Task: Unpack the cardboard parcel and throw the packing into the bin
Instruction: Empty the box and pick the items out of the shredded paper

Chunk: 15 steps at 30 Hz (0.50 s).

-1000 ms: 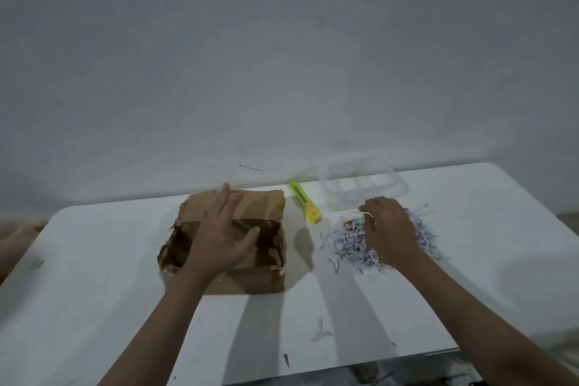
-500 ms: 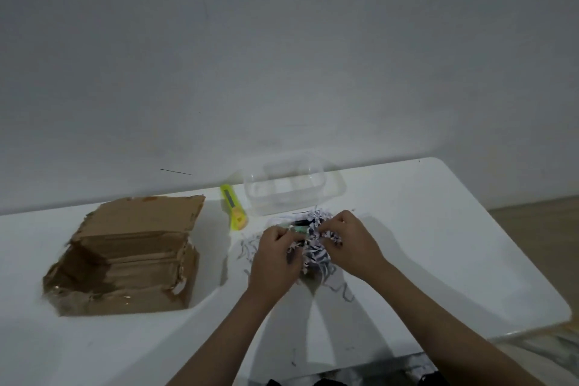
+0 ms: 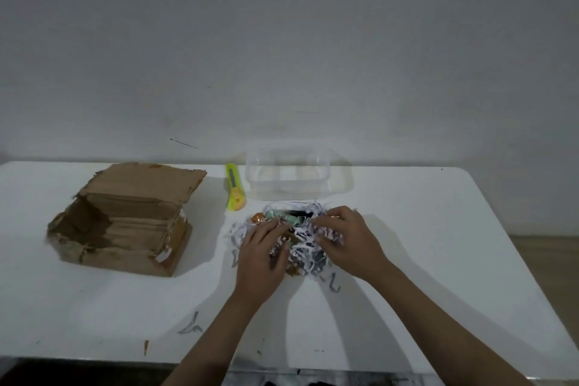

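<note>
A torn brown cardboard parcel [image 3: 125, 222] lies open on its side at the left of the white table [image 3: 438, 229]. A heap of shredded paper packing [image 3: 305, 247] sits at the table's middle, with small greenish and orange items [image 3: 283, 217] showing among the strips. My left hand [image 3: 261, 255] presses on the heap's left side, fingers curled into the shreds. My right hand [image 3: 347, 241] grips the heap's right side. Both hands cover much of the pile.
A yellow utility knife [image 3: 234, 186] lies just behind the heap. A clear plastic container [image 3: 286, 174] stands at the back by the wall. Stray paper strips [image 3: 191, 326] lie near the front edge. The table's right edge drops to a wooden floor [image 3: 557, 276].
My left hand left the cardboard parcel and joined the right hand on the shredded paper. The heap has been gathered between both hands, and my view has shifted right.
</note>
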Each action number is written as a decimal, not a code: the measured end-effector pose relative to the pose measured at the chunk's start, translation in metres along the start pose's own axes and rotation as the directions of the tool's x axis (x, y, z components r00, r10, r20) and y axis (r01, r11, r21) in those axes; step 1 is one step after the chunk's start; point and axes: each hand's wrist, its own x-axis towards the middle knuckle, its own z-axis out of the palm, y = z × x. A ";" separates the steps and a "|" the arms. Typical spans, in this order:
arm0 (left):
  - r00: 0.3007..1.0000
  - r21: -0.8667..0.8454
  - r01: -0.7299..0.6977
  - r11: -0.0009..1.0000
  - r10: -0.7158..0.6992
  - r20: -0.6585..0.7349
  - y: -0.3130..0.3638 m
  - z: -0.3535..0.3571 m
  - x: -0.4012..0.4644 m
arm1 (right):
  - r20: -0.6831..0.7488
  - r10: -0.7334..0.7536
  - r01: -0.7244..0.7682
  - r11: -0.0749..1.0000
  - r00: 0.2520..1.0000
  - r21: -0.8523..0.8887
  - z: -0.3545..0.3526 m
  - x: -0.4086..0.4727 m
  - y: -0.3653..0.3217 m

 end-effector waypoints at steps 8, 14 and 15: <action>1.000 -0.078 -0.018 0.997 0.019 0.017 -0.006 -0.003 -0.007 | 0.045 0.157 -0.156 0.987 0.987 -0.029 -0.011 -0.002 0.020; 1.000 -0.135 0.004 0.991 -0.002 0.013 -0.003 -0.010 -0.011 | -0.064 0.118 -0.121 0.991 0.991 -0.051 -0.026 0.000 0.007; 1.000 -0.131 0.003 0.991 -0.001 0.011 -0.002 -0.011 -0.011 | -0.122 0.051 -0.050 0.999 0.991 0.013 -0.028 0.003 -0.003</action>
